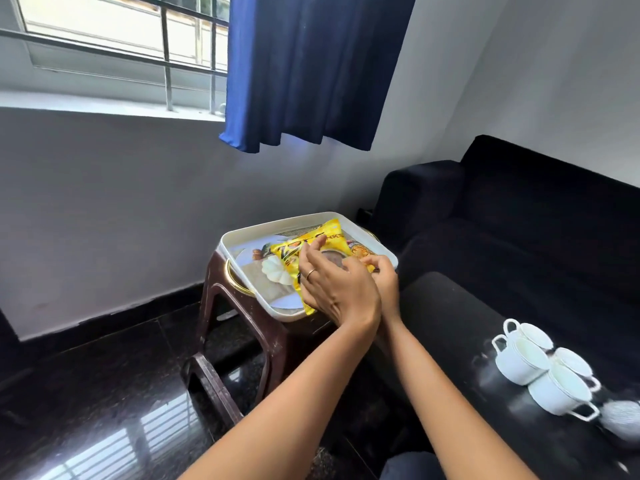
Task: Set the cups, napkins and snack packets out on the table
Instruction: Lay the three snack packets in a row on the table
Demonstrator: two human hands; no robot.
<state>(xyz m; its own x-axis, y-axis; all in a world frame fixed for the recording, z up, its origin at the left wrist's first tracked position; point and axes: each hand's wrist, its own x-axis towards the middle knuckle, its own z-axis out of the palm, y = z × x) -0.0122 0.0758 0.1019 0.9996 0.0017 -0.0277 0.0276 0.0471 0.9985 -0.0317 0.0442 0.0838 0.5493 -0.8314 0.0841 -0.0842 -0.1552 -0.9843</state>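
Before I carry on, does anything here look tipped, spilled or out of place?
Yes: the white cups on the black table sit bunched together and leaning, not standing apart. No spill shows. The yellow snack packet is in the tray on the stool, under both hands.

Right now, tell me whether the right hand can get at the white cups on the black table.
Probably yes: the right hand grips the yellow packet in the tray; the cups stand unobstructed to its right.
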